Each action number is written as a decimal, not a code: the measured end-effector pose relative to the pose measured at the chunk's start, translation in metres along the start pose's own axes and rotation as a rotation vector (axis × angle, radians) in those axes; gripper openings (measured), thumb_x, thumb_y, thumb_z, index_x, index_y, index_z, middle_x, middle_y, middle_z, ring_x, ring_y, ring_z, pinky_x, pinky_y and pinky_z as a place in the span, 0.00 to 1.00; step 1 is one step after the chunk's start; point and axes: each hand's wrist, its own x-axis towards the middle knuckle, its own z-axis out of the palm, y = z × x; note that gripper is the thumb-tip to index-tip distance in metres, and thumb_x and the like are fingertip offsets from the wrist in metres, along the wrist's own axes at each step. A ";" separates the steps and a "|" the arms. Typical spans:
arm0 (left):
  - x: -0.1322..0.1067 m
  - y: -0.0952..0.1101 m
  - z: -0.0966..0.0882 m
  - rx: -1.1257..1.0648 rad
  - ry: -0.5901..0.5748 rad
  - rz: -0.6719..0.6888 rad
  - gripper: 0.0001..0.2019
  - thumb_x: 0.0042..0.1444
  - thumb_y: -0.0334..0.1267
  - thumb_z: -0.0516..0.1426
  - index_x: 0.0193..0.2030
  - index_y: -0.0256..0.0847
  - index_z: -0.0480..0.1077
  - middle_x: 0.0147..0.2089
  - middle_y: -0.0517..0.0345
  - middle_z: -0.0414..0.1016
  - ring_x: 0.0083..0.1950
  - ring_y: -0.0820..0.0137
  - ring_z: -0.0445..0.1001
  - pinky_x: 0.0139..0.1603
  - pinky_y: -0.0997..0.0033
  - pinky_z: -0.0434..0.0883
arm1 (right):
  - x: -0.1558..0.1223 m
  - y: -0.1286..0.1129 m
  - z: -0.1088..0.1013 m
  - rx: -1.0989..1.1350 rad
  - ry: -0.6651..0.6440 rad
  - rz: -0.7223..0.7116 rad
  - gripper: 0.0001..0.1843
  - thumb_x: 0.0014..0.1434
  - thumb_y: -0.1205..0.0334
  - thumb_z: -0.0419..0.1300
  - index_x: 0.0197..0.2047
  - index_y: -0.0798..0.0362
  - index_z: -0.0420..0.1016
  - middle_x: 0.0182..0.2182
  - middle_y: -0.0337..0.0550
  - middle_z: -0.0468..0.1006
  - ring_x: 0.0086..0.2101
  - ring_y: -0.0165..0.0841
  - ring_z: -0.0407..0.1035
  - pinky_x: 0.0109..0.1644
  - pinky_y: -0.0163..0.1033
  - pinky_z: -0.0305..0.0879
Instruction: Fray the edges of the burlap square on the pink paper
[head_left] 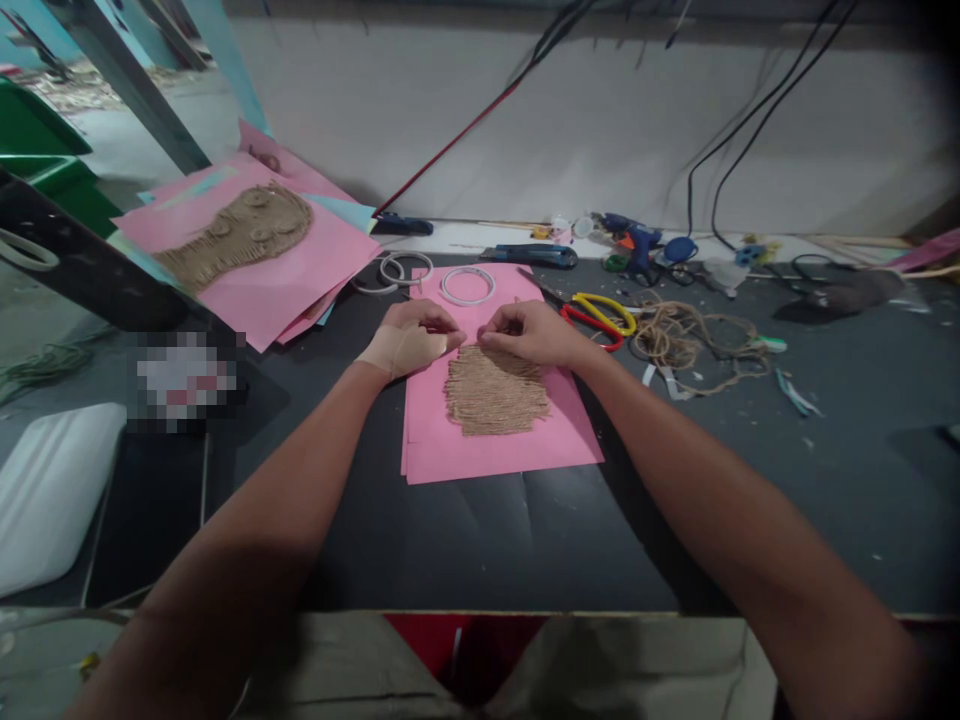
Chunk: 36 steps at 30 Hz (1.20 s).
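Note:
A patch of brown jute twine strands (499, 392), laid side by side, covers the middle of a pink paper sheet (517, 458). At the patch's upper left corner my left hand (416, 338), with a tan wrap around wrist and palm, has its fingers pinched together. Close beside it, my right hand (534, 335) pinches at the upper edge of the same patch. Whatever lies between the fingertips of either hand is too small to make out. Just above the hands, a pale ring-shaped roll (467, 286) rests on the sheet.
Scissors (604, 318) and a loose tangle of twine (686, 345) lie to the right. Behind are a blue cutter knife (531, 256) and a blue glue gun (634, 243). More pink sheets (330, 265) bearing a twine-covered shape (247, 232) are stacked at left.

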 end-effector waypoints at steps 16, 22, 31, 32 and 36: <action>0.001 -0.003 0.001 -0.031 -0.002 0.010 0.07 0.48 0.41 0.70 0.33 0.43 0.81 0.38 0.54 0.83 0.36 0.68 0.76 0.41 0.64 0.74 | 0.001 0.001 -0.002 -0.014 -0.030 -0.024 0.13 0.57 0.52 0.67 0.33 0.54 0.80 0.29 0.43 0.81 0.31 0.33 0.70 0.36 0.40 0.65; 0.001 -0.003 0.002 -0.034 0.000 0.007 0.08 0.48 0.41 0.70 0.34 0.41 0.81 0.37 0.53 0.83 0.36 0.67 0.77 0.40 0.65 0.74 | 0.002 -0.001 0.004 -0.131 0.064 -0.010 0.14 0.61 0.52 0.64 0.32 0.54 0.80 0.28 0.43 0.80 0.30 0.32 0.68 0.36 0.40 0.61; 0.001 0.000 0.001 -0.021 -0.004 -0.017 0.06 0.50 0.41 0.68 0.33 0.42 0.81 0.37 0.54 0.83 0.36 0.68 0.75 0.40 0.64 0.73 | 0.000 -0.004 0.005 -0.057 0.064 0.027 0.09 0.57 0.58 0.67 0.38 0.55 0.83 0.33 0.45 0.83 0.34 0.35 0.72 0.39 0.40 0.65; 0.001 0.001 0.001 -0.026 -0.006 -0.018 0.06 0.50 0.40 0.68 0.32 0.42 0.81 0.37 0.54 0.82 0.36 0.69 0.75 0.40 0.64 0.73 | 0.000 -0.004 0.005 -0.057 0.057 0.026 0.10 0.57 0.58 0.67 0.39 0.55 0.83 0.33 0.45 0.83 0.34 0.34 0.73 0.39 0.40 0.66; 0.001 0.003 0.000 -0.034 -0.009 -0.035 0.06 0.49 0.41 0.68 0.32 0.42 0.81 0.36 0.54 0.83 0.36 0.69 0.75 0.39 0.65 0.73 | 0.001 -0.003 0.004 -0.057 0.027 0.009 0.11 0.57 0.56 0.66 0.38 0.54 0.83 0.34 0.45 0.84 0.33 0.34 0.73 0.39 0.41 0.67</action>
